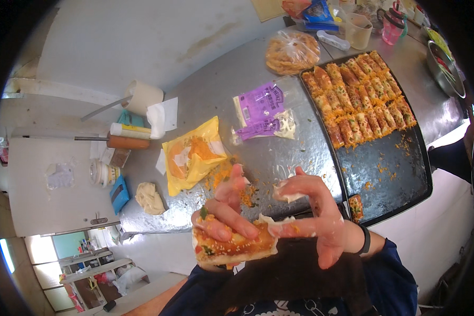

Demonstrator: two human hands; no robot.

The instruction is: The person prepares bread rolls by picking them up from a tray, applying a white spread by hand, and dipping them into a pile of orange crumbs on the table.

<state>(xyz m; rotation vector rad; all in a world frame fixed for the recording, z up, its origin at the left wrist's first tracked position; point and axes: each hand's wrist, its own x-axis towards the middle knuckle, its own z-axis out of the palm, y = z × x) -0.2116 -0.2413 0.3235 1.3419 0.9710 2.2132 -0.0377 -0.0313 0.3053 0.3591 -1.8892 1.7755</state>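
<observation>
My left hand (pixel 230 215) grips a baked bread roll (pixel 241 247) with sesame seeds and green bits on its crust, held in front of my dark apron. White cream shows at the roll's right end. There, the extended index finger of my right hand (pixel 327 213) touches it, while the other fingers are spread and smeared with cream. Past my hands on the metal table (pixel 205 94) lies an open yellow bag (pixel 195 154) of orange floss-like crumbs, some spilled beside it. Beyond are purple Heinz sauce packets (pixel 260 108), with white sauce in the clear part.
To the right, a black baking tray (pixel 383 170) holds rows of topped rolls (pixel 359 98) and one apart near its front edge. A plastic bag of flat brown food (pixel 292 53), a measuring jug (pixel 358 31) and a metal bowl (pixel 444 73) stand farther back. A crumpled cloth (pixel 149 198) lies left.
</observation>
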